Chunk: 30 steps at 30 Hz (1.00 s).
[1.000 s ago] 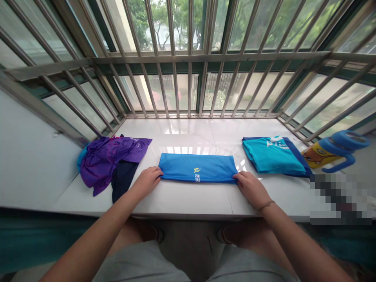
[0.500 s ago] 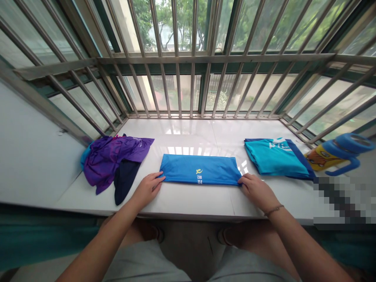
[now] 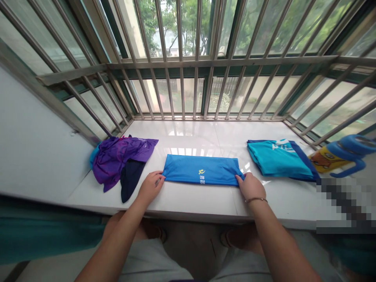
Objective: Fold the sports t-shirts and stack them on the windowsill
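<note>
A blue folded garment [image 3: 188,169] lies flat as a long strip on the white ledge, with a yellow and white print near its front edge. At its left front corner, my left hand [image 3: 151,187] is closed, the fingertips pinching the edge. My right hand [image 3: 252,186] grips the opposite front corner between thumb and fingers, and the fabric there is slightly bunched. Left of the strip is a crumpled pile of purple clothing [image 3: 114,160] with a dark navy piece [image 3: 132,180] hanging out of it. Over to the right lies a folded turquoise and navy garment [image 3: 279,158].
A blue and yellow bottle [image 3: 337,156] with a handle stands at the right end of the white ledge [image 3: 190,199]. Metal bars [image 3: 182,94] run along the window behind. A blurred-out patch covers the right front. Teal cloth [image 3: 44,243] hangs at the lower left.
My right hand has turned and its fingers now pinch the right corner, drawing the fabric into a small bunch. My left hand stays at the left corner. The view has shifted slightly.
</note>
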Each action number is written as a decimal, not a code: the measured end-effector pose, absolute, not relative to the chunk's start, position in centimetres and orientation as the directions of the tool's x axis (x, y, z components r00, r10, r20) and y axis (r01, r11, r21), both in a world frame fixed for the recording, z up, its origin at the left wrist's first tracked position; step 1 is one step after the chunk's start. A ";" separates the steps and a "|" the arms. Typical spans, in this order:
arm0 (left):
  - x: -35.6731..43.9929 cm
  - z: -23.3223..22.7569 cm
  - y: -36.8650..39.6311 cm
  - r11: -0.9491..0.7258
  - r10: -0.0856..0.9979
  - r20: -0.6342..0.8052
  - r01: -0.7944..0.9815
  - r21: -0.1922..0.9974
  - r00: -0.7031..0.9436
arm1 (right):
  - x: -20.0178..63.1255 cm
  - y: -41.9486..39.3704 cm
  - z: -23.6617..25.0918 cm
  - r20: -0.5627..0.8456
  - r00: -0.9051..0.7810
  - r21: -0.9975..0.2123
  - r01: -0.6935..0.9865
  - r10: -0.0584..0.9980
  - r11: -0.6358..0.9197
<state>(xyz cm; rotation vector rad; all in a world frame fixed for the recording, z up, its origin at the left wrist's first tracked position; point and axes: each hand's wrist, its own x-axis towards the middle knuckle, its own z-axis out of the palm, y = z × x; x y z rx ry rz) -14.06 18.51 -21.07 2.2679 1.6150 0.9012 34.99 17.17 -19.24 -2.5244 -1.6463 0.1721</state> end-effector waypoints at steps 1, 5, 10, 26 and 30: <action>-14.0 -21.1 18.5 -0.384 0.906 0.365 0.783 0.490 0.216 | 35.0 17.0 -19.3 -0.030 0.398 -0.155 0.904 0.917 -0.398; -13.7 -21.1 18.3 -0.411 0.893 0.378 0.785 0.464 0.244 | 34.6 15.7 -19.2 -0.004 0.351 -0.126 0.929 0.936 -0.349; -13.7 -20.8 18.2 -0.409 0.895 0.374 0.780 0.474 0.242 | 34.5 14.3 -18.8 -0.029 0.364 -0.178 0.915 0.931 -0.363; -13.7 -20.8 20.1 -0.332 0.925 0.356 0.742 0.582 0.134 | 38.9 9.9 -19.0 -0.055 0.427 -0.314 0.851 0.903 -0.421; -11.7 -18.8 25.6 -0.415 0.908 0.288 0.742 0.526 0.304 | 39.5 14.5 -16.9 0.148 0.094 -0.267 0.962 0.985 -0.051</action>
